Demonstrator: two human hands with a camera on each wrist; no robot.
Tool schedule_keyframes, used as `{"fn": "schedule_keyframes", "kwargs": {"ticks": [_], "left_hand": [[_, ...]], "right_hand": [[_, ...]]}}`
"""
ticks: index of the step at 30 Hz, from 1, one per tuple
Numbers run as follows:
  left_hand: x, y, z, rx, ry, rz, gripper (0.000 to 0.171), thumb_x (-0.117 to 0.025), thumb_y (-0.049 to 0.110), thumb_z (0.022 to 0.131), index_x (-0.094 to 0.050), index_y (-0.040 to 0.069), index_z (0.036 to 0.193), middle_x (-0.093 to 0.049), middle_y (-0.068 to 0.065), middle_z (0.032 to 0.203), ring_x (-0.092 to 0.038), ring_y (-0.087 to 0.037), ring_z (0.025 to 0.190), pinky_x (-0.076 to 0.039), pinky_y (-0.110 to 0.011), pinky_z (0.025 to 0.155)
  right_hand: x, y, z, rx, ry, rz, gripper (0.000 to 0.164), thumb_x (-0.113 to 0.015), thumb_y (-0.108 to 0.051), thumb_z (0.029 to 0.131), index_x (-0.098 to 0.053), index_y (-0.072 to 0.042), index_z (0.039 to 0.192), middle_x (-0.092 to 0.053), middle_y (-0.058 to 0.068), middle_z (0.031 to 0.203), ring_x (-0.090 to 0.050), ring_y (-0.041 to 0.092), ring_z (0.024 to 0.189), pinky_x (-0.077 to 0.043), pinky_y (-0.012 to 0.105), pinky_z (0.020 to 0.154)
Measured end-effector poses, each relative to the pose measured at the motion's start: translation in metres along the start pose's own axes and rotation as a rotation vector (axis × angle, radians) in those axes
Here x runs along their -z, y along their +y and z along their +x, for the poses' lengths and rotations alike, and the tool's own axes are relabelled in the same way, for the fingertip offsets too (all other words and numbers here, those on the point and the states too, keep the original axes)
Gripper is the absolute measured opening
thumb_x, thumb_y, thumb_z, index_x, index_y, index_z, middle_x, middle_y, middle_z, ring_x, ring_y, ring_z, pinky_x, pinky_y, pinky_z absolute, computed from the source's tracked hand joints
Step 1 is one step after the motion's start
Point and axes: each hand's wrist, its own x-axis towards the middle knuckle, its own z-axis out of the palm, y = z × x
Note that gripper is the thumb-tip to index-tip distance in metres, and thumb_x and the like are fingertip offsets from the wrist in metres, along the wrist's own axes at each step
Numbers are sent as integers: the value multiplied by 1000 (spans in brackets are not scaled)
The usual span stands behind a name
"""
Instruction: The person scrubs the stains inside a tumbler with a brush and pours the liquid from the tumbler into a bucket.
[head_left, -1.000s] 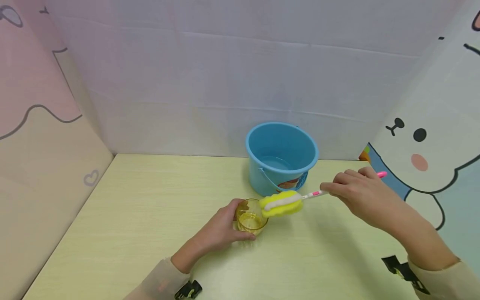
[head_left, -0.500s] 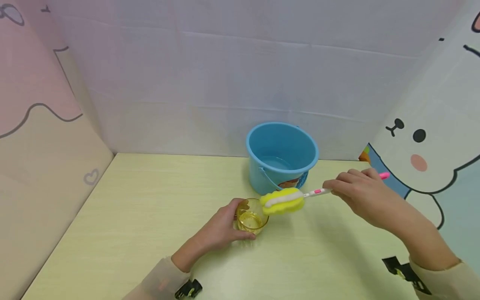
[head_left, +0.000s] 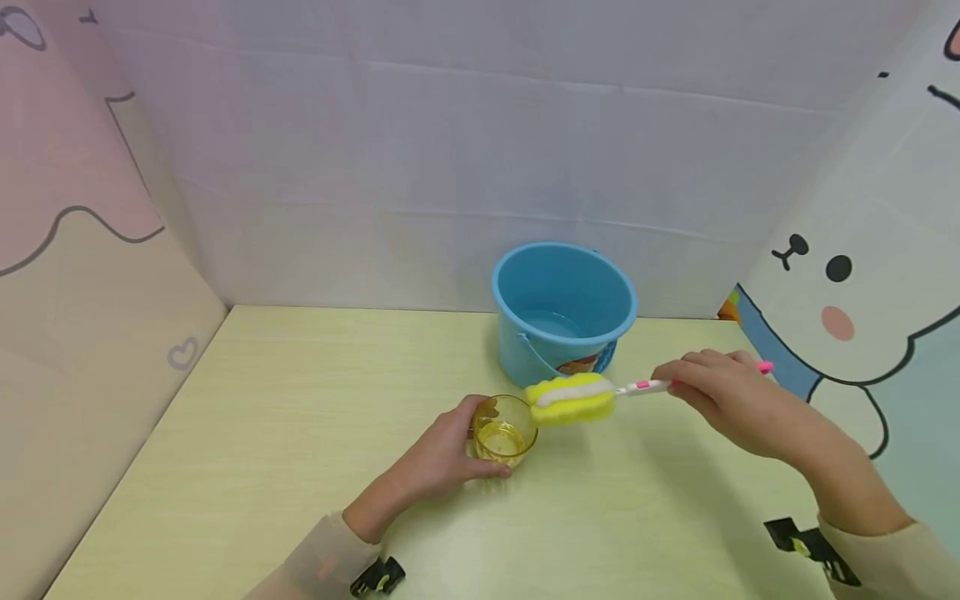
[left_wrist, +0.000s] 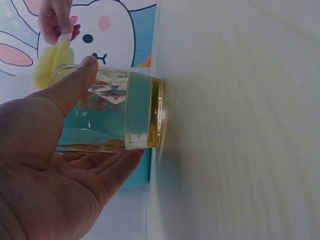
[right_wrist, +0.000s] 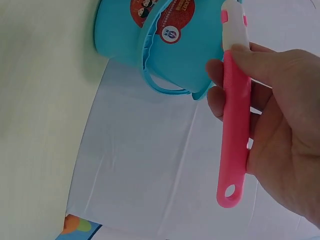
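Observation:
An amber-tinted glass cup (head_left: pixel 504 437) stands upright on the table, with the left hand (head_left: pixel 448 448) gripping its side between thumb and fingers. In the left wrist view the thumb lies along the near side of the faceted cup (left_wrist: pixel 112 107). The right hand (head_left: pixel 723 396) holds a sponge cup brush by its pink handle (right_wrist: pixel 236 115), pinched between thumb and fingers. Its yellow and white sponge head (head_left: pixel 573 400) is in the air, the tip overlapping the cup's right rim in the head view.
A light blue bucket (head_left: pixel 517 358) with a hanging handle and a printed sticker stands behind the cup, near the back of the pale wooden table (head_left: pixel 315 392). A white sheet (head_left: pixel 420 167) rises behind; cartoon-printed panels (head_left: pixel 900 275) flank both sides.
The brush has shifted slightly to the right, its sponge head a little higher and more level. The left hand and the cup have stayed in place.

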Motion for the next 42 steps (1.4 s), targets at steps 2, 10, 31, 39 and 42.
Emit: {"fn": "schedule_keyframes", "kwargs": {"ticks": [2,10,31,39,42], "left_hand": [[0,0,0,-1,0,-4,93,-97,36,78,-46,7,151,-62,-7,138,-63,-25,121,-52,-44,106],[0,0,0,0,0,0,94,-97,36,78,-46,7,151,-63,-8,137,-63,-25,122,-51,-44,107],[1,1,0,-2,5,9,93,-97,37,78,-46,8,151,-63,-8,138,-61,-24,126,-49,-45,109],[0,0,0,-10,6,7,93,-98,37,78,-47,8,150,-63,-6,136,-61,-22,124,-49,-45,109],[-1,0,0,-12,7,6,93,-98,35,78,-46,7,150,-63,-7,137,-61,-23,125,-49,-45,109]], "right_hand": [[-3,3,-2,3,8,11,35,-80,-6,93,-74,-26,120,-64,-21,102,-59,7,95,-35,37,78],[-12,17,-9,41,23,83,38,-80,0,91,-73,-22,121,-70,-14,106,-58,1,87,-51,30,73],[-39,39,-20,-96,-103,205,27,-75,-5,98,-73,-19,122,-71,-12,109,-63,5,91,-60,31,78],[-57,41,-18,-113,-134,203,27,-75,-4,98,-74,-19,121,-72,-9,110,-64,7,93,-60,35,81],[-62,41,-17,-99,-134,195,26,-75,-5,98,-74,-18,120,-72,-10,109,-63,7,92,-58,38,81]]}}
